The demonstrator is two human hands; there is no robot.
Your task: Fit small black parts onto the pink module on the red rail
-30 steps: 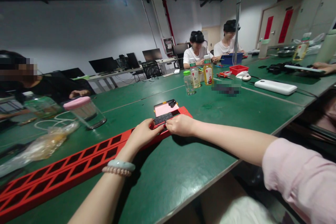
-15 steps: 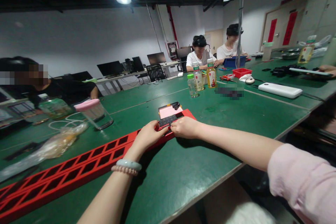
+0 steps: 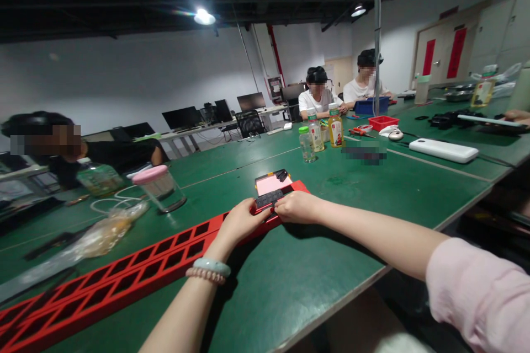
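A long red rack [image 3: 99,306] with two rows of slots runs diagonally across the green table from the lower left. At its far end lies a dark block with small round marks [image 3: 269,199]. My left hand [image 3: 240,222] has its thumb and fingers closed about the near left side of this block. Bent fingers of my right hand [image 3: 298,207] are pinched together at the block's right side; whatever they hold is hidden. Just behind the block sits a shallow pink-lined case [image 3: 271,183] with small black pieces in it.
A pink-lidded jar [image 3: 152,190] and a plastic bag [image 3: 110,231] lie to the left. Further back stand several bottles [image 3: 335,127], red-handled pliers [image 3: 361,130], a red tray [image 3: 383,123] and a white power bank [image 3: 444,150]. Other people sit around the table; a metal pole [image 3: 377,27] rises at the back.
The view has tilted up slightly, so everything sits lower and a little further right. Both hands stay at the dark block with almost the same grip.
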